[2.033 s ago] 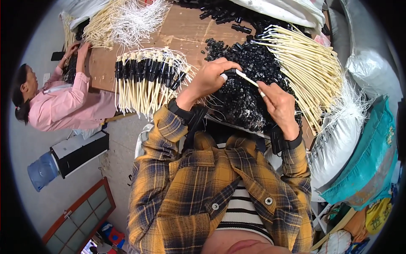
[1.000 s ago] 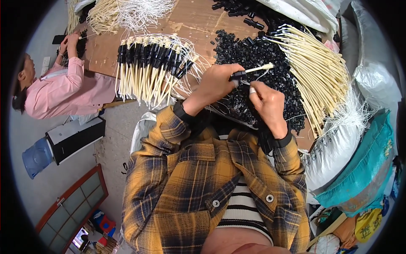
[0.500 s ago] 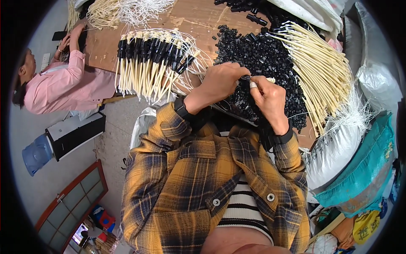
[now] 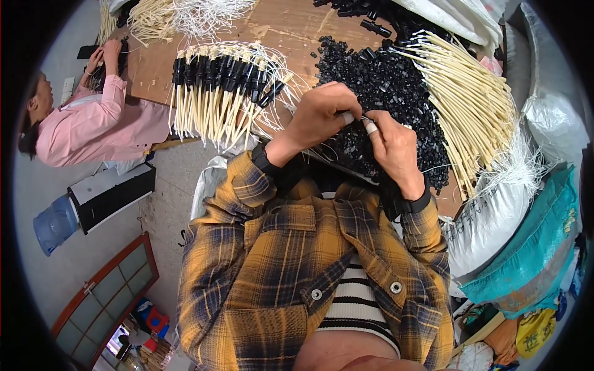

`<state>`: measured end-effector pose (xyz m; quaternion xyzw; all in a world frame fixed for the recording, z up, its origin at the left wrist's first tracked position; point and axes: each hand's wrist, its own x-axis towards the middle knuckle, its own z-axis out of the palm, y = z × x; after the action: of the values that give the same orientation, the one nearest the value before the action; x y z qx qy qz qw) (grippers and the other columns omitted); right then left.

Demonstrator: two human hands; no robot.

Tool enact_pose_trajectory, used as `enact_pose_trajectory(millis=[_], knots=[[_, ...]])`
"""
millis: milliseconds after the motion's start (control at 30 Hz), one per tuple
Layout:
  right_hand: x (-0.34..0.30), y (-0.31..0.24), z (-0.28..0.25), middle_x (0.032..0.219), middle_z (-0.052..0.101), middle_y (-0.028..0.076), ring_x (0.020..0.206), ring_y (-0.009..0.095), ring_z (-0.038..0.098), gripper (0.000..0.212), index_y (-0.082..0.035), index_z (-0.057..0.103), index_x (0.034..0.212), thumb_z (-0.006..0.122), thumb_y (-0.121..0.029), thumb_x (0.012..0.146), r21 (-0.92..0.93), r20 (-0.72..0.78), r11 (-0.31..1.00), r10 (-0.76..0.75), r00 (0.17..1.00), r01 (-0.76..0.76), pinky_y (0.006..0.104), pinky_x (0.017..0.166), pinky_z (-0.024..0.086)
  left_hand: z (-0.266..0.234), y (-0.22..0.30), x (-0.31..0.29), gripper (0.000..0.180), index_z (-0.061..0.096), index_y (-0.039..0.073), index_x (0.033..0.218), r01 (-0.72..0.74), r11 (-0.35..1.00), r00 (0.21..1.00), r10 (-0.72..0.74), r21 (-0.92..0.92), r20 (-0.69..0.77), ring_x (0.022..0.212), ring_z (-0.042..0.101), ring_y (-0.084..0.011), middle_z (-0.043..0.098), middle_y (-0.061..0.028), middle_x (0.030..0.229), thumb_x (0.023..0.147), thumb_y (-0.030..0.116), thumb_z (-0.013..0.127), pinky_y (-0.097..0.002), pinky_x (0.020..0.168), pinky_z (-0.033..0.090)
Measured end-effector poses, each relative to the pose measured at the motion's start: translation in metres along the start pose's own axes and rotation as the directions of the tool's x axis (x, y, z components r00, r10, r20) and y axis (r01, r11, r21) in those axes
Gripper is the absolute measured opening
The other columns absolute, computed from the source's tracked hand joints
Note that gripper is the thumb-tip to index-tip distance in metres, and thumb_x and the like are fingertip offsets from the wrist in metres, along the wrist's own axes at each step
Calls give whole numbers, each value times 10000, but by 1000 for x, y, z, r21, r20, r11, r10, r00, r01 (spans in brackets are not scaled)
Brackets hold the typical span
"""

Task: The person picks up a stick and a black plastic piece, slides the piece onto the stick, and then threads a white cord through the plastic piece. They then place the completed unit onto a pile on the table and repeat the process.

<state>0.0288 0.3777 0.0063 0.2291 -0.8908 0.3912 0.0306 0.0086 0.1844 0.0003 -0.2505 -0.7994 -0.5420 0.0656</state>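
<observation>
My left hand [image 4: 323, 115] is closed, its fingertips pinched over the pile's near side; a sliver of black plastic shows at them, and the rest is hidden by the fingers. Just right of it my right hand [image 4: 396, 148] pinches a small dark part [image 4: 365, 117], with a bit of something cream-coloured showing behind the knuckles. The fingertips of both hands nearly meet. Beneath and beyond them spreads a heap of small black plastic pieces [image 4: 377, 83]. Left of my hands lies a row of cream tubes with black connectors [image 4: 216, 77] and white cords.
A fan of cream tubes [image 4: 473, 102] lies to the right on the wooden table [image 4: 281, 25]. White sacks [image 4: 495, 226] and a teal sack [image 4: 526, 247] crowd the right side. At far left a person in a pink shirt [image 4: 86, 127] works at the table.
My left hand has turned and shifted slightly; its wrapped thumb now shows and less of the black piece is visible. The right fingertips stay close by. The person in pink has moved their hands.
</observation>
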Motion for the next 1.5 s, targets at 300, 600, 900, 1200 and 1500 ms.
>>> enact_pose_trajectory(millis=[300, 600, 900, 1200, 1500], knots=[[-11, 7, 3, 572, 506, -15, 520, 49, 449, 111, -11, 678, 928, 588, -56, 880, 261, 30, 907, 335, 942, -331, 227, 487, 350, -13, -48, 14, 200, 671, 49, 906, 57, 952, 984, -2, 299, -180, 807, 661, -250, 676, -99, 847, 746, -35, 586, -355, 709, 548], [-15, 20, -3, 603, 409, -102, 558, 3, 315, 96, -7, 666, 890, 613, -86, 895, 344, 6, 829, 468, 884, -441, 210, 492, 241, -39, -122, 37, 218, 664, 22, 935, 320, 836, 947, -263, 446, -186, 811, 665, -269, 686, -117, 880, 750, -61, 585, -388, 741, 529], [2, 26, 13, 620, 415, -129, 554, -17, 286, 139, -7, 651, 823, 618, -106, 914, 454, 85, 672, 622, 778, -586, 201, 483, 203, 40, 1, 12, 174, 644, 8, 891, 291, 947, 947, -306, -138, -102, 746, 621, -77, 669, -18, 853, 751, -94, 628, -205, 681, 499], [-5, 22, 13, 676, 543, -83, 576, -34, 391, 109, 17, 665, 947, 596, -63, 921, 818, 183, 376, 549, 815, -436, 156, 496, 259, 67, 0, 4, 307, 635, 12, 1014, 103, 992, 944, -73, 77, -321, 844, 678, -126, 668, -62, 906, 739, -124, 623, -238, 738, 535], [-10, 19, 16, 649, 448, -114, 576, -14, 326, 74, -12, 674, 928, 635, -73, 911, 581, -26, 719, 485, 874, -381, 176, 507, 247, 57, 3, 1, 434, 606, 6, 1175, 481, 767, 824, -561, -424, -80, 857, 648, -84, 679, -51, 956, 767, -143, 595, -215, 772, 532]])
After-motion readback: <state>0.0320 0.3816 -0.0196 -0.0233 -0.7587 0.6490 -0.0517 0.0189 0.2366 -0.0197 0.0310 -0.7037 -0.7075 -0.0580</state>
